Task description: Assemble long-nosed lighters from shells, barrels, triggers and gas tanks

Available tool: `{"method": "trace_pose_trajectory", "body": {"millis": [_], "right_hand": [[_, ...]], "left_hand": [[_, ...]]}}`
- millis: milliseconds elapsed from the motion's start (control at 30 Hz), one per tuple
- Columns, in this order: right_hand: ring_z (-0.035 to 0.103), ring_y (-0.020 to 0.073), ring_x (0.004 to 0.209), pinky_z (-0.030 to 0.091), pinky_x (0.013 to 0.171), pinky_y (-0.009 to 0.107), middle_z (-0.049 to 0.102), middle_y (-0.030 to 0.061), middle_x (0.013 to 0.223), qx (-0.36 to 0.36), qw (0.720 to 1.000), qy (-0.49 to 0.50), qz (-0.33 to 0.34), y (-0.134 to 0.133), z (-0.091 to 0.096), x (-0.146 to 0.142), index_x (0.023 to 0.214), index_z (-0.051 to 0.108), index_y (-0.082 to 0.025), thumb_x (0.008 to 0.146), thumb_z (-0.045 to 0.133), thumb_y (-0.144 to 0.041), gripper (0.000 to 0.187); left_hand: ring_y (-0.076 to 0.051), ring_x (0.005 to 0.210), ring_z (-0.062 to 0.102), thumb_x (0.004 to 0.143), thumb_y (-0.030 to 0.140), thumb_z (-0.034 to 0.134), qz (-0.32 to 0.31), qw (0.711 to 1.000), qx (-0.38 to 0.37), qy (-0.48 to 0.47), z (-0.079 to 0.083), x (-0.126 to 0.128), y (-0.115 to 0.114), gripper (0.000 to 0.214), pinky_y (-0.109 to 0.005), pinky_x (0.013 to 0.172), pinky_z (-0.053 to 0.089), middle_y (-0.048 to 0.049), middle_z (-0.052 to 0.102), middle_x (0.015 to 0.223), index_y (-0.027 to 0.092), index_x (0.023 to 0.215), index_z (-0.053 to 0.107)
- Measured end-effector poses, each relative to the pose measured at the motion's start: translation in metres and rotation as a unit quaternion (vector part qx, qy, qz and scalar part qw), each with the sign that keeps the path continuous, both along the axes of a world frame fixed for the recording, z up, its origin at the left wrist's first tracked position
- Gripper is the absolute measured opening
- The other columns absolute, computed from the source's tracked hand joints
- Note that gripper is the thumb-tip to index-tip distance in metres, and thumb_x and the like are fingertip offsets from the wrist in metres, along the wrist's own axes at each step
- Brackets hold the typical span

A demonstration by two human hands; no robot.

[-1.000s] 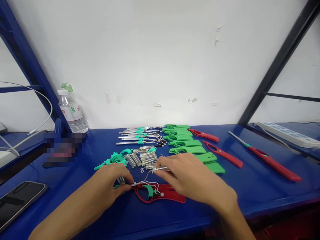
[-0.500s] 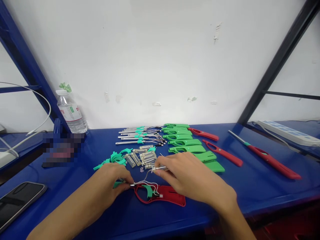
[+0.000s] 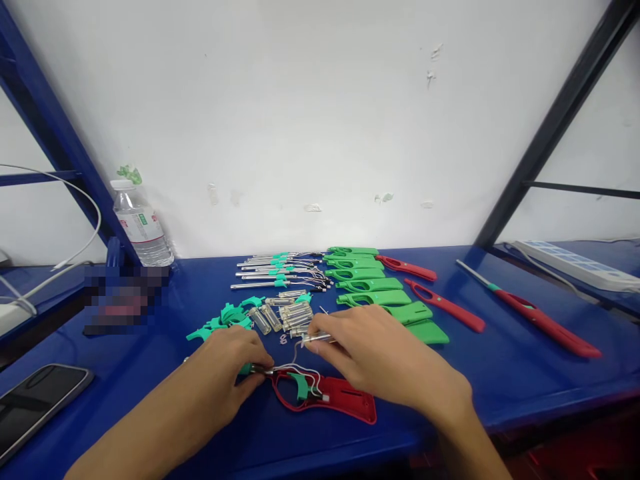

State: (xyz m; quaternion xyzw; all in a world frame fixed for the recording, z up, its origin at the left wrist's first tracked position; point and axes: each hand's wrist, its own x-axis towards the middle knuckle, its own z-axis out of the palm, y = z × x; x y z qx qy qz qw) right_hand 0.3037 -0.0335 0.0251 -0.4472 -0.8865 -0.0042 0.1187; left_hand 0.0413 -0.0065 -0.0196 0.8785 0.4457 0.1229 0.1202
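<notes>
Red plastic half-handle (image 3: 347, 399) lay hollow side up at six o'clock on a blue table (image 3: 240, 443), apparently so the green trigger (image 3: 301, 387) and white wires (image 3: 306, 370) could sit within it. At seven o'clock, the left hand (image 3: 233, 360) pinched a metal rod (image 3: 268, 372) at its narrow end, seemingly to steady it; at five, the right hand (image 3: 377, 350) pinched a clear tube (image 3: 316, 338) between thumb and fingers, likely held close to spare the thin hose (image 3: 295, 351) a tug. Toward twelve o'clock from these, loose tubes (image 3: 297, 315), silver rods (image 3: 270, 275) and green handles (image 3: 370, 285) were grouped by kind, probably for easy reach. A bottle (image 3: 143, 233) stood at nine, a phone (image 3: 45, 403) lay at eight and a power strip (image 3: 575, 269) at three, before a scuffed white wall (image 3: 320, 120).
</notes>
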Motion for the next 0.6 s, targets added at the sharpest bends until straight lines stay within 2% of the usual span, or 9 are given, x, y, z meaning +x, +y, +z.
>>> {"method": "trace_pose_trajectory", "body": {"millis": [100, 200, 400, 600], "right_hand": [[0.066, 0.0182, 0.068, 0.019, 0.057, 0.034, 0.077, -0.001, 0.08, -0.002, 1.0, 0.0, -0.003, 0.001, 0.0, 0.0, 0.095, 0.066, -0.023, 0.112, 0.056, -0.035, 0.024], [0.067, 0.018, 0.068, 0.019, 0.058, 0.034, 0.077, -0.0007, 0.081, -0.003, 1.0, -0.001, -0.004, 0.002, 0.0, 0.0, 0.095, 0.066, -0.023, 0.112, 0.056, -0.035, 0.023], [0.067, 0.017, 0.069, 0.021, 0.058, 0.034, 0.078, -0.0005, 0.084, 0.0, 1.0, 0.006, -0.001, 0.001, 0.002, 0.0, 0.094, 0.064, -0.022, 0.112, 0.056, -0.033, 0.023], [0.069, 0.0193, 0.077, 0.025, 0.06, 0.036, 0.077, 0.0017, 0.096, 0.024, 1.0, 0.004, 0.007, 0.002, 0.0, -0.001, 0.1, 0.064, -0.021, 0.114, 0.051, -0.028, 0.02]], "left_hand": [[-0.024, 0.094, 0.073, 0.09, 0.01, 0.073, 0.002, 0.999, -0.028, 0.034, 0.007, 0.006, 0.0, 0.022, -0.035, 0.086, 0.047, -0.0005, 0.081, 0.095, 0.028, 0.094, 0.085], [-0.023, 0.096, 0.072, 0.091, 0.011, 0.073, -0.001, 0.999, -0.045, 0.025, 0.01, 0.006, -0.002, 0.021, -0.035, 0.089, 0.047, 0.0004, 0.08, 0.098, 0.029, 0.096, 0.084], [-0.023, 0.101, 0.07, 0.102, 0.023, 0.062, 0.005, 0.998, 0.002, -0.057, 0.007, -0.001, -0.014, 0.02, -0.034, 0.092, 0.05, 0.0005, 0.077, 0.107, 0.032, 0.106, 0.079], [-0.022, 0.097, 0.07, 0.107, 0.023, 0.048, -0.004, 0.998, -0.015, -0.056, 0.011, 0.005, -0.016, 0.03, -0.032, 0.086, 0.052, -0.0024, 0.074, 0.106, 0.031, 0.109, 0.078]]}}
